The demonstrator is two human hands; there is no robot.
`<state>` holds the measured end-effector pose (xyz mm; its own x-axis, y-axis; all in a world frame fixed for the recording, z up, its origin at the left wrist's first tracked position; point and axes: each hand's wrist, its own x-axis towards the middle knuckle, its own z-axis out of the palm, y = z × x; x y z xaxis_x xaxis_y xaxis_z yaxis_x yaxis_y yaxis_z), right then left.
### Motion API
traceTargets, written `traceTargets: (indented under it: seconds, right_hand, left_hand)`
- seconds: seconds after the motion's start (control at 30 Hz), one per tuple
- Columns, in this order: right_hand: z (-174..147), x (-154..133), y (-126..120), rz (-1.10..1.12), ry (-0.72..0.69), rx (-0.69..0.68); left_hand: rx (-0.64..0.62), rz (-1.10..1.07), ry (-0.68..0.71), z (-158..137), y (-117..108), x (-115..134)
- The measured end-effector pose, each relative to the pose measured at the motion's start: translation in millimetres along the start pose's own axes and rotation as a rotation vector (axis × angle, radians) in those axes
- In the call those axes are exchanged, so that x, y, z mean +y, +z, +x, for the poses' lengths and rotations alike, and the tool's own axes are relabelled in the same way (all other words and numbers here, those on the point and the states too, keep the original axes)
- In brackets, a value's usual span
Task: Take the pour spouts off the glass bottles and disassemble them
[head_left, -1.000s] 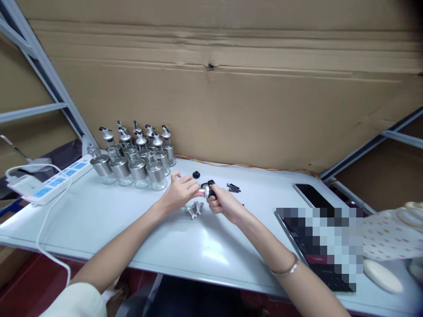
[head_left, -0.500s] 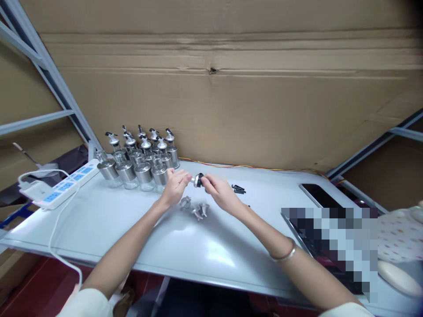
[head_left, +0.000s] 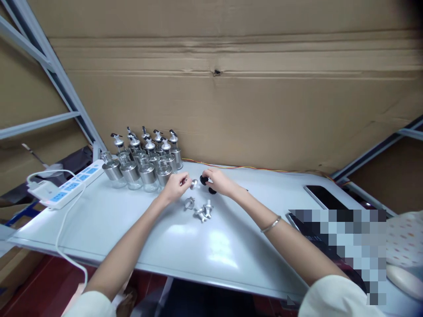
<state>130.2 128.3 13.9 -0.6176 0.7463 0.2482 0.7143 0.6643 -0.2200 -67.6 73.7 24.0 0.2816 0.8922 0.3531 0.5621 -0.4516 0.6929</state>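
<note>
My left hand (head_left: pixel 176 187) is closed on a silver metal pourer spout (head_left: pixel 194 184), whose wide end points right. Opposite it, my right hand (head_left: pixel 220 181) has thumb and fingers around a round black stopper (head_left: pixel 204 180). A second black stopper (head_left: pixel 212 190) shows just below those fingers; whether they touch it I cannot tell. Spout and stoppers are apart. On the table in front of my hands lie loose silver spouts, one (head_left: pixel 189 203) on its own and two close together (head_left: pixel 208 208).
At the back left stand several glass bottles with steel bands; the front ones (head_left: pixel 148 176) are uncapped, the rear ones carry pourers (head_left: pixel 150 143). A power strip (head_left: pixel 74 182) with a white cable lies left. To the right are a phone (head_left: pixel 325 197) and a blurred-out device.
The spout and black stopper, held together between my hands before, are now apart. My right hand has lowered slightly toward the table among black stoppers. The view has shifted a little.
</note>
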Motion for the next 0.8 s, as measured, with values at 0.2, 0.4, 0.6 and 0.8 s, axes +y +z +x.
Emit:
traceTargets:
  seconds: [0.2, 0.4, 0.6, 0.8]
  right_hand:
    - [6.8, -4.5, 17.4, 0.048, 0.029, -0.051]
    - [-22.5, -12.3, -2.0, 0.14, 0.066, 0.05]
    - [-74.9, -32.3, -33.3, 0.254, 0.11, 0.238]
    - [-145.1, -81.9, -79.2, 0.278, 0.181, 0.786]
  left_hand:
    - [-0.207, 0.001, -0.038, 1.0, 11.7, -14.5]
    - [-0.374, -0.093, -0.089, 0.1, 14.2, -21.1]
    - [-0.42, -0.146, -0.126, -1.8, 19.7, -17.1]
    - [-0.466, -0.072, 0.072, -10.3, 37.0, -5.7]
